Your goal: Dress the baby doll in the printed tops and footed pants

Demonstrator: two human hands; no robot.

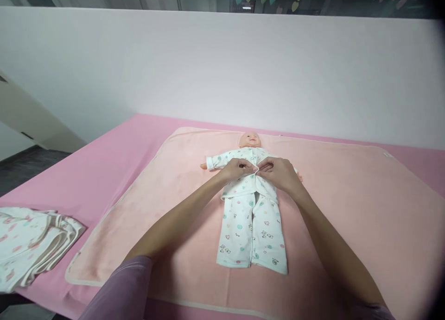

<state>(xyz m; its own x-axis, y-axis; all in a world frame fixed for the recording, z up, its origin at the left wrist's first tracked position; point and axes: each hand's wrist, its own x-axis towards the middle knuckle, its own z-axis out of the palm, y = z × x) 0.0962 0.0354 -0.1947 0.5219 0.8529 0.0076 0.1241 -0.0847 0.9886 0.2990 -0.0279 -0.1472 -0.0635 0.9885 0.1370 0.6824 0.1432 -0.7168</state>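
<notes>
A baby doll (250, 140) lies on its back on a peach blanket (347, 199), head toward the wall. It wears a white printed romper (252, 227). Both of my hands meet over the doll's chest. My left hand (236, 168) pinches the left edge of the romper's front opening. My right hand (280, 172) pinches the right edge, fingertips touching the left hand's. The doll's right arm sticks out to the left; its other arm is mostly hidden behind my right hand.
The blanket lies on a pink-covered table (114, 158) against a white wall (222, 65). A pile of folded printed cloths (28, 243) sits at the table's near left corner. A beige slanted panel (31, 116) stands at far left.
</notes>
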